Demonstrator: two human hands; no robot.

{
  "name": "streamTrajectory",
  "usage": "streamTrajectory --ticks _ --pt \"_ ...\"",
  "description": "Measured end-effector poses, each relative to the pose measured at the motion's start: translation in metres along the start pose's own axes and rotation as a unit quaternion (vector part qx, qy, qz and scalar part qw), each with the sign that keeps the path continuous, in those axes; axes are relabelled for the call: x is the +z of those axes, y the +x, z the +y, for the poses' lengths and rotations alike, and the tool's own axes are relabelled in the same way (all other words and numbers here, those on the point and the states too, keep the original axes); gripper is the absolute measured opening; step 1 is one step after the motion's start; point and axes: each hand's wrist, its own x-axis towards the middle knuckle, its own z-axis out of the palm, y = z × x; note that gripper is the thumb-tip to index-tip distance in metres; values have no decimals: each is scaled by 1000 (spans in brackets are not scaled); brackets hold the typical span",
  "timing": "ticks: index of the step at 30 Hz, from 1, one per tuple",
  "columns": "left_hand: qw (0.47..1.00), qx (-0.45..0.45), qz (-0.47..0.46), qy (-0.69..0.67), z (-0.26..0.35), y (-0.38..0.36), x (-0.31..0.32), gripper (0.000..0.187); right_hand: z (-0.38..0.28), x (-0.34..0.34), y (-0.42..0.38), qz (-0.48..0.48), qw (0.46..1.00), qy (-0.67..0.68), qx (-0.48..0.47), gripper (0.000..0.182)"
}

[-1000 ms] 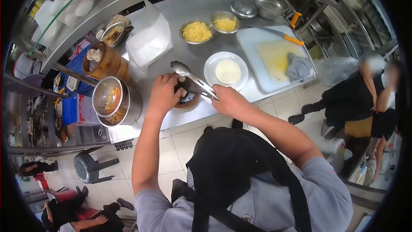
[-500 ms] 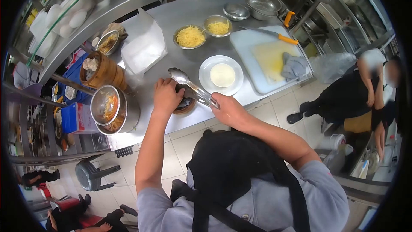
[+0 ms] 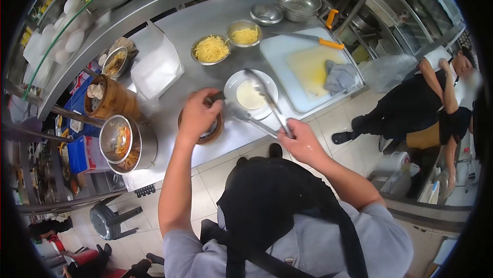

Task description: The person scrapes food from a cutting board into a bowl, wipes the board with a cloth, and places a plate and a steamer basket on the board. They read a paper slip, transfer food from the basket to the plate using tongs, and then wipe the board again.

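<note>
My right hand (image 3: 300,139) grips metal tongs (image 3: 277,111) near their hinged end. Their two arms are spread, with the tips over a white plate (image 3: 229,89) that carries a pale round flat piece (image 3: 250,94). My left hand (image 3: 201,116) is closed at the fingertips around something small and dark, its kind not clear. Below that hand sits a small round brown container (image 3: 216,135) with dark contents, partly hidden by the hand.
Two bowls of yellow shreds (image 3: 211,49) (image 3: 245,34) stand behind the plate. A cutting board (image 3: 280,54) holds an orange-handled knife (image 3: 323,42) and a grey cloth (image 3: 340,76). Bamboo steamers (image 3: 120,98) and a steel pot (image 3: 146,144) stand left. Co-workers are at the right.
The tongs have swung from beside my left hand to over the plate, and their arms have spread. My left hand has lifted slightly off the container, with the dark thing between its fingers.
</note>
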Motion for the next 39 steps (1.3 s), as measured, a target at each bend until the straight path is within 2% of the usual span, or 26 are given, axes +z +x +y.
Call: streamTrajectory --ticks 2,3,5,6,7,9,10,11,13,15,17,18,20,21,23,27,29,32,36,39 --pt "987 144 6 71 12 5 23 36 12 -17 -6 33 999 16 2 15" --pt "987 143 6 70 14 11 34 36 17 -24 -8 67 997 35 5 13" --pt "952 253 -27 169 14 23 50 41 17 -34 -13 71 995 72 20 10" --pt "945 273 -12 179 15 21 48 43 18 -36 -12 71 995 69 11 10" --pt "948 263 -9 182 12 17 40 43 18 -36 -11 68 995 66 4 12" --pt "980 166 26 108 6 7 7 39 11 -32 -5 35 998 54 -1 13" --pt "987 115 32 104 -3 0 -13 37 3 -29 -2 2 1000 -6 -23 12" --pt "988 108 33 109 -15 -7 -29 37 -4 -25 3 -28 997 -64 -45 13" --pt "955 135 33 260 -38 -22 -52 38 -18 -15 19 -74 990 -89 -75 13" --pt "949 152 13 275 -45 -36 -56 38 -38 -10 37 -118 980 -121 -108 13" --pt "913 222 -27 341 -43 -45 -53 41 -61 -4 52 -182 945 -229 -149 15" --pt "914 218 -25 341 -43 -46 -51 41 -64 1 62 -185 944 -230 -151 15" --pt "884 197 -97 413 -45 -38 -50 45 -70 12 81 -200 910 -276 -237 15" --pt "885 197 -95 412 -50 -33 -48 45 -79 15 87 -200 909 -278 -238 15" --pt "879 157 -147 426 -62 -25 -45 46 -106 20 94 -268 881 -335 -197 18" --pt "889 111 -182 405 -60 -23 -47 41 -137 37 108 -312 832 -416 -196 27" --pt "878 241 -96 402 -61 -24 -49 36 -148 40 106 -307 831 -423 -190 30" --pt "898 211 -117 368 -77 -19 -47 33 -127 45 113 -295 851 -381 -210 26" --pt "899 194 -122 373 -79 -15 -47 31 -94 45 111 -283 874 -342 -199 20" --pt "896 179 -161 374 -68 -9 -50 31 -76 39 104 -261 905 -277 -191 17"
